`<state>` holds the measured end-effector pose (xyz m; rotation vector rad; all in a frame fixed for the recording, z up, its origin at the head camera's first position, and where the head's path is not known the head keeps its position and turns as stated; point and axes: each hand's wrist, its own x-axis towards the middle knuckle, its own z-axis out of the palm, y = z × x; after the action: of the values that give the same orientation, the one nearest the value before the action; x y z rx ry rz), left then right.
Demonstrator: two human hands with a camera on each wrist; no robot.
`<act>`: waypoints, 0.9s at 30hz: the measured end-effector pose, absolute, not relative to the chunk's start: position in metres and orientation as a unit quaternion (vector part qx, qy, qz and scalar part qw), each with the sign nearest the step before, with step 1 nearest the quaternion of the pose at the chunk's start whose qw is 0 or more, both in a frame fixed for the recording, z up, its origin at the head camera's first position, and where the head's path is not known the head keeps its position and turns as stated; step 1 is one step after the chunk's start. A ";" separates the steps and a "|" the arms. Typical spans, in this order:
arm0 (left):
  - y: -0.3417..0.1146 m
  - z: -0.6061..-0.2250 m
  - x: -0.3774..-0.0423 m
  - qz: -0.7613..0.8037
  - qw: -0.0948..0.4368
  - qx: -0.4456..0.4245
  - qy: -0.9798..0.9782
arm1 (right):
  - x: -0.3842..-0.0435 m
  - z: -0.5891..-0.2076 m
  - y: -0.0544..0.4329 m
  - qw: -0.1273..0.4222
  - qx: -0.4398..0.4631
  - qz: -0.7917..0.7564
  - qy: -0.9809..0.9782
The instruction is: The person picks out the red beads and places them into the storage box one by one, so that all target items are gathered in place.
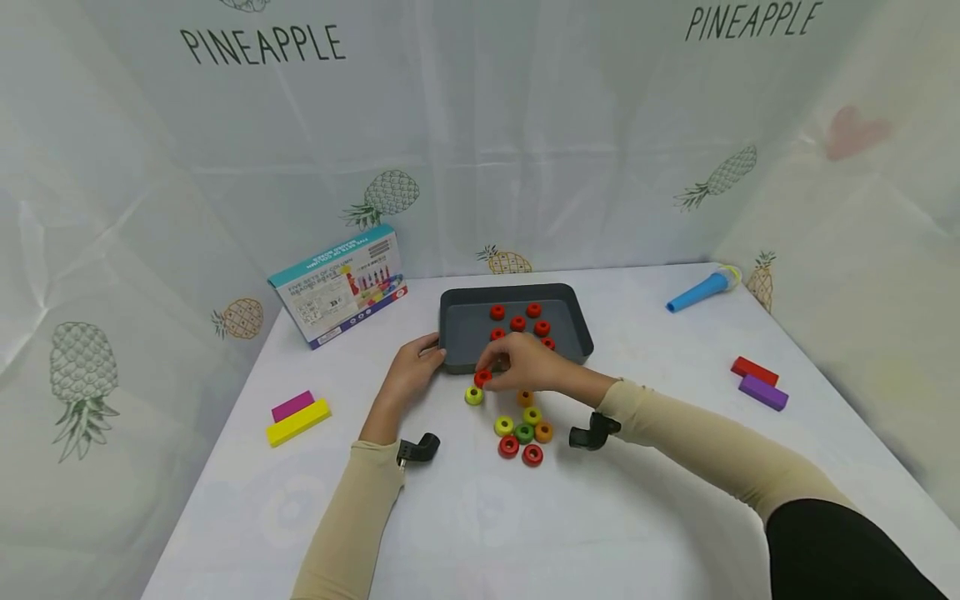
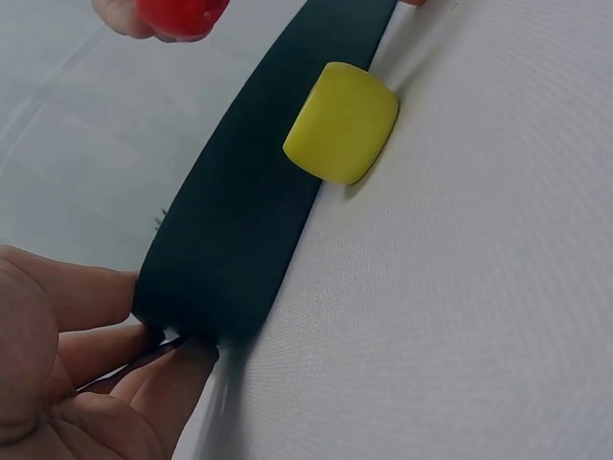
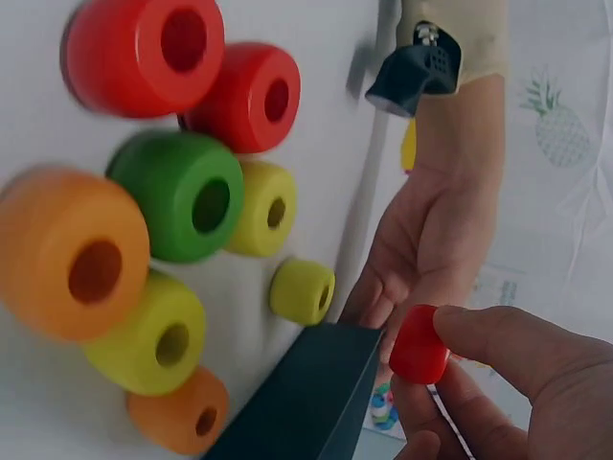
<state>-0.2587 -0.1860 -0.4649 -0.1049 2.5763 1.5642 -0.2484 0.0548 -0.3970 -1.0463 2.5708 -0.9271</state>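
Observation:
Over the tray's front edge, my right hand pinches a red bead between thumb and fingertips. My left hand grips the front left corner of a dark grey rectangular tray, as the left wrist view also shows. Several red beads lie spread inside the tray, some partly behind the right hand. A yellow-green bead sits on the table right by the tray's front wall. Nearer me is a loose cluster with a green bead, orange beads, yellow-green beads and two red beads.
A picture box leans at the back left. Pink and yellow blocks lie at the left; red and purple blocks at the right. A blue toy microphone rests at the back right, before a pineapple-print curtain.

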 end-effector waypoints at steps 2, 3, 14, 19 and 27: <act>-0.186 -0.466 -0.259 0.514 0.063 -0.035 0.855 | -0.251 -0.396 0.054 0.102 -0.350 -0.312 0.877; -0.187 -0.466 -0.259 0.514 0.063 -0.034 0.855 | -0.252 -0.396 0.054 0.100 -0.347 -0.311 0.879; -0.187 -0.469 -0.263 0.513 0.065 -0.041 0.855 | -0.275 -0.398 0.054 0.082 -0.338 -0.301 0.888; -0.187 -0.469 -0.264 0.517 0.066 -0.043 0.853 | -0.288 -0.400 0.052 0.088 -0.323 -0.306 0.891; -0.186 -0.469 -0.263 0.520 0.066 -0.044 0.851 | -0.310 -0.405 0.048 0.103 -0.286 -0.306 0.902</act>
<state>-0.2629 -0.1861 -0.4691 -0.1322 2.5653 1.5669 -0.3099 0.0484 -0.4055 -0.8452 2.6622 -0.9039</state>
